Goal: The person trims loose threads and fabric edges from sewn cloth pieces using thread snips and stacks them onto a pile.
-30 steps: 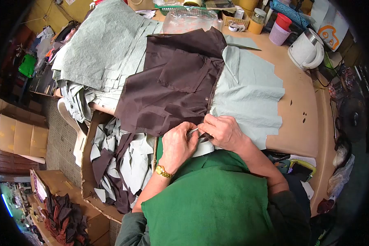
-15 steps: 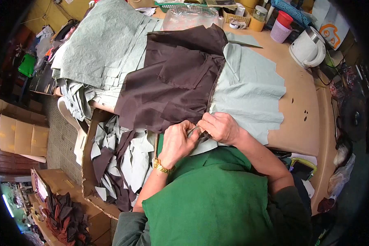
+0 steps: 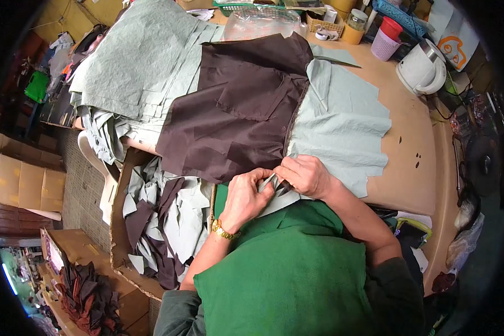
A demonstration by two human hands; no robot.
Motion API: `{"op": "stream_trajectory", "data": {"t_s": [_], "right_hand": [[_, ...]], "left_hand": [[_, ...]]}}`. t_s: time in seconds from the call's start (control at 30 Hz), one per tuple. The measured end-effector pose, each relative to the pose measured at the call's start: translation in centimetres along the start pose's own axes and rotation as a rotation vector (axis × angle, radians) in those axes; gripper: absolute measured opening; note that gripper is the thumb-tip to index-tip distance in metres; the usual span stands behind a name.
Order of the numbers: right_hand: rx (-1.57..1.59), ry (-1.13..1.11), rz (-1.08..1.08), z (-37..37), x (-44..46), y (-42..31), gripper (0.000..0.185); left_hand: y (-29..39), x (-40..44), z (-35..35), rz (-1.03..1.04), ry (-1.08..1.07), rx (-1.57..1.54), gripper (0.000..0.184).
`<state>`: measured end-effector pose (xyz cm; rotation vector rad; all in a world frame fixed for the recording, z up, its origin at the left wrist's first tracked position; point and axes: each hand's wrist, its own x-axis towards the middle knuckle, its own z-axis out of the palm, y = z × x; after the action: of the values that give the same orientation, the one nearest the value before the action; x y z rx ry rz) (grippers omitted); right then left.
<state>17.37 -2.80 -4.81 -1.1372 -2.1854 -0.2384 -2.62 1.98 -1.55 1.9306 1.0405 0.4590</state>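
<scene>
A dark brown fabric panel (image 3: pixel 224 134) with a patch like a pocket lies across the table, joined along a seam to a pale grey-green fabric piece (image 3: pixel 341 123). At the near end of that seam, my left hand (image 3: pixel 244 199) pinches the fabric edge between thumb and fingers. My right hand (image 3: pixel 307 177) grips the same edge just to the right, its fingertips almost touching the left ones. Pale and dark cloth layers show between and below the fingers. What exactly sits inside the pinches is hidden.
Stacked pale fabric sheets (image 3: pixel 140 67) lie at the left. A cardboard box of fabric scraps (image 3: pixel 179 224) stands below them. A white kettle (image 3: pixel 421 67), a pink cup (image 3: pixel 384 46) and a jar (image 3: pixel 355 25) stand at the back right. A green cloth (image 3: pixel 285 269) covers my front.
My left thumb and fingers have spread slightly apart, and the cloth edge between my hands shows more plainly. Both hands stay nearly in place; the view shifts slightly.
</scene>
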Motion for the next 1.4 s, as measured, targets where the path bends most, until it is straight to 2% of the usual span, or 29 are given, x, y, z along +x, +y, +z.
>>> {"op": "stream_trajectory", "data": {"t_s": [0.1,0.17,0.2,0.23,0.3,0.43,0.5,0.67,0.7,0.77,0.8,0.93,1.0,1.13,1.2,1.23,1.3,1.4], "right_hand": [[-0.044,0.103,-0.030,0.1,0.1,-0.5,0.017],[-0.066,0.152,-0.047,-0.1,0.0,-0.4,0.016],[-0.081,0.139,-0.069,-0.1,-0.3,-0.4,0.014],[-0.094,0.127,-0.093,-0.2,-0.5,-0.4,0.013],[-0.103,0.123,-0.110,-0.1,-0.6,-0.5,0.011],[-0.079,0.171,-0.100,0.0,-0.9,-0.7,0.011],[-0.073,0.159,-0.092,-0.1,-1.2,-0.7,0.012],[-0.037,0.143,-0.007,-0.6,-0.9,-0.8,0.014],[-0.037,0.143,-0.007,-0.7,-0.7,-0.8,0.014],[-0.027,0.100,0.016,-0.8,-0.4,-0.7,0.014],[-0.001,0.077,0.016,-0.7,-0.7,-0.5,0.020],[-0.026,0.050,-0.007,-0.6,-0.6,-0.1,0.020],[-0.041,0.109,-0.028,-0.5,-0.3,0.2,0.012],[-0.057,0.142,-0.021,0.0,-0.6,0.1,0.014],[-0.029,0.197,-0.029,-0.1,-0.6,0.4,0.016],[-0.030,0.197,-0.029,-0.3,-0.6,0.3,0.016],[-0.060,0.135,-0.093,-0.9,-0.6,0.1,0.019],[0.011,0.094,-0.047,-0.8,-1.2,0.1,0.021]], "left_hand": [[-0.3,0.1,-0.7,0.033,-0.065,-0.017,0.029],[-1.5,0.3,-0.4,0.119,-0.131,-0.343,0.031],[-1.8,0.4,-0.4,0.136,-0.123,-0.380,0.034],[-2.0,0.8,-0.6,0.135,-0.126,-0.381,0.034],[-2.7,1.6,-0.9,-0.049,-0.191,-0.298,0.030],[-1.6,1.5,0.0,0.000,-0.105,-0.205,0.027],[-1.2,1.5,-0.5,-0.026,-0.162,-0.193,0.026],[-1.8,0.8,0.3,0.020,-0.240,-0.571,0.029],[-1.7,0.6,0.2,0.020,-0.240,-0.570,0.029],[-0.9,0.1,-0.5,-0.030,-0.182,-0.177,0.036],[-0.7,0.0,-0.4,-0.045,-0.160,-0.183,0.040],[1.1,-0.1,-1.2,-0.021,-0.195,-0.061,0.044],[1.3,-0.1,-1.2,0.025,-0.180,-0.037,0.047],[0.8,0.2,-1.4,0.034,-0.240,-0.039,0.041],[-1.4,0.6,0.1,0.117,-0.263,-0.586,0.035],[-1.7,1.1,0.2,0.088,-0.270,-0.604,0.032],[-2.5,2.2,-1.3,-0.102,-0.395,-0.575,0.027],[-2.0,2.1,-0.3,-0.086,-0.320,-0.491,0.025]]}}
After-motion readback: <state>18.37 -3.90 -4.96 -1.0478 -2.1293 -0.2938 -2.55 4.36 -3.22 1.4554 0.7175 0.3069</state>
